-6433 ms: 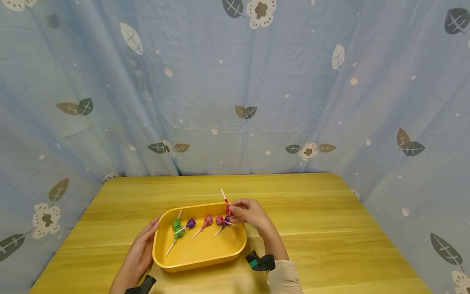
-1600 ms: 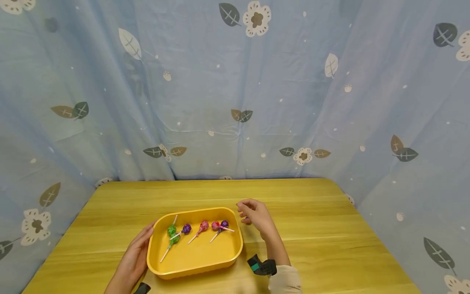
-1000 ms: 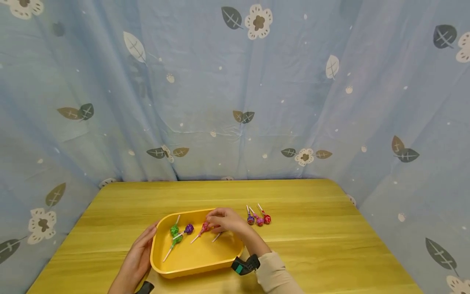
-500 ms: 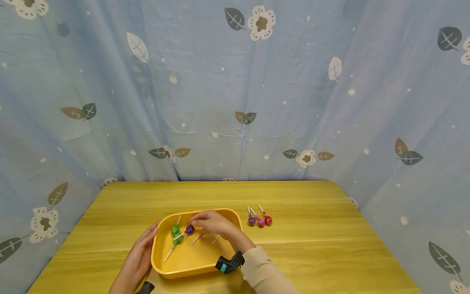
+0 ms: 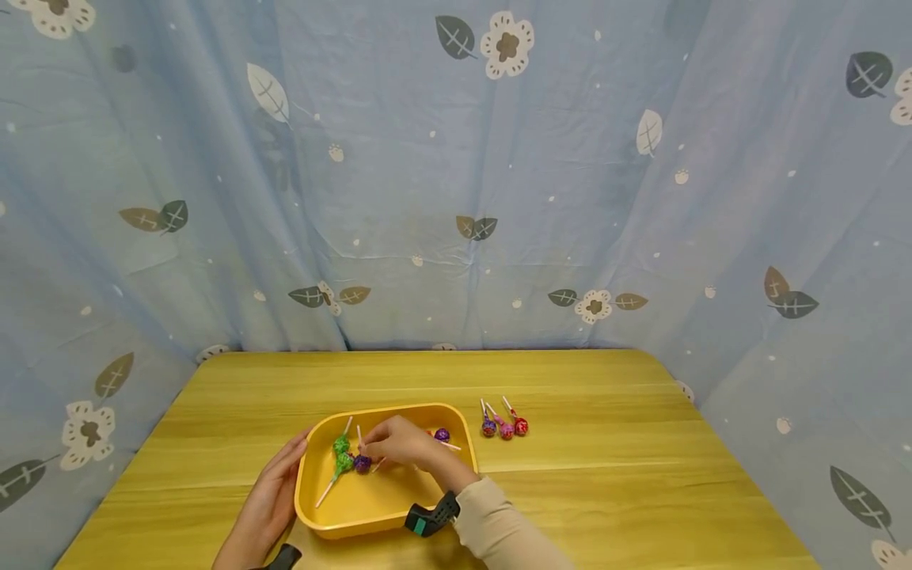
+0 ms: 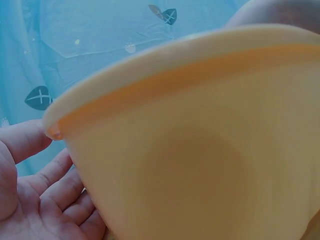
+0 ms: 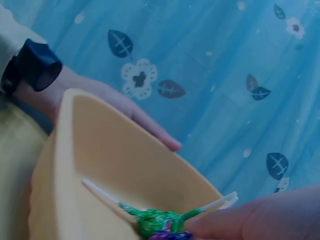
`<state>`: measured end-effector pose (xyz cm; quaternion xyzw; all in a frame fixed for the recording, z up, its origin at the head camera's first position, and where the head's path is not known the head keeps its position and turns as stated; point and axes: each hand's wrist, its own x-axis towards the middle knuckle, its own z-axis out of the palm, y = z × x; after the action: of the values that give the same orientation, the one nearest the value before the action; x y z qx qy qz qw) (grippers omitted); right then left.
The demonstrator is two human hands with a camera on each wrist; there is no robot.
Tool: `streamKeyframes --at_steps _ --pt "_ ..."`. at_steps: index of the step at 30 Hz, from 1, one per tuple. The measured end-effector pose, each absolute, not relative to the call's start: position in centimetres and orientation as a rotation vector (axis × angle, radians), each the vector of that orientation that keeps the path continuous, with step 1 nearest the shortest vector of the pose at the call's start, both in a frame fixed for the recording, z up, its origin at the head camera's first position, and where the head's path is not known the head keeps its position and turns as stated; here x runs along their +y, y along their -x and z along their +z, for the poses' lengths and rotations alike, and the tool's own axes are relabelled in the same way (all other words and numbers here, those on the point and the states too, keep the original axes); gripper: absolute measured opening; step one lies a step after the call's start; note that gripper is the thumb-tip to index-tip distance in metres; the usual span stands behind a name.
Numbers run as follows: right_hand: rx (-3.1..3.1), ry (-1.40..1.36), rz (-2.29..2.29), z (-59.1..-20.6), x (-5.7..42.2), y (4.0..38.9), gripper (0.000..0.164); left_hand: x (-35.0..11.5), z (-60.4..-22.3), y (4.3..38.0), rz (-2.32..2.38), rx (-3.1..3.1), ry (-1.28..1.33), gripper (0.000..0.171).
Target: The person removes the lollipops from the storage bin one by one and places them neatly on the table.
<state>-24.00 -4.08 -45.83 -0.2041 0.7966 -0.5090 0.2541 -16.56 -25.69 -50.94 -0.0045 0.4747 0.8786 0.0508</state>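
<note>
My left hand (image 5: 265, 500) lies along the left outside of a yellow tray (image 5: 385, 524); in the left wrist view its thumb touches the rim and its fingers rest against the outer wall. Inside the tray, my right hand (image 5: 400, 443) pinches a purple lollipop (image 5: 362, 465), its white stick pointing up. Close beside that one are two green lollipops (image 5: 343, 462), seen also as green wrappers (image 7: 152, 222) in the right wrist view. Another purple lollipop (image 5: 442, 435) lies at the tray's right end. The pink lollipops are mostly hidden behind my right hand.
Right of the tray on the wooden table (image 5: 606, 475), three lollipops lie in a row: a blue-purple lollipop (image 5: 488, 428), a pink lollipop (image 5: 506, 431) and a red lollipop (image 5: 521, 427). A blue patterned curtain (image 5: 399, 190) hangs behind and at both sides.
My right hand first took a red lollipop out to the row on the table. It then came back leftward into the tray and took the purple lollipop, whose stick has swung upward.
</note>
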Motion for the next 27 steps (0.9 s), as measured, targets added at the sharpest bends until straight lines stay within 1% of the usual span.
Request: streamKeyframes --at_steps 10,15,21,27 --pt "2.265 0.578 -1.365 -46.30 -4.59 23.58 0.010 -25.69 -50.86 16.71 2.657 1.452 0.075 0.021" --pt "2.293 0.592 -1.355 -46.47 -4.74 23.52 0.008 -25.66 -50.89 16.74 2.656 1.455 0.079 0.021" --pt "2.322 0.541 -1.316 -46.22 -4.77 23.45 0.004 -25.68 -50.89 16.70 2.649 1.471 0.054 0.024" --pt "2.379 0.519 -1.293 -45.70 -4.48 23.34 0.004 -25.64 -50.88 16.68 2.643 1.490 0.043 0.024"
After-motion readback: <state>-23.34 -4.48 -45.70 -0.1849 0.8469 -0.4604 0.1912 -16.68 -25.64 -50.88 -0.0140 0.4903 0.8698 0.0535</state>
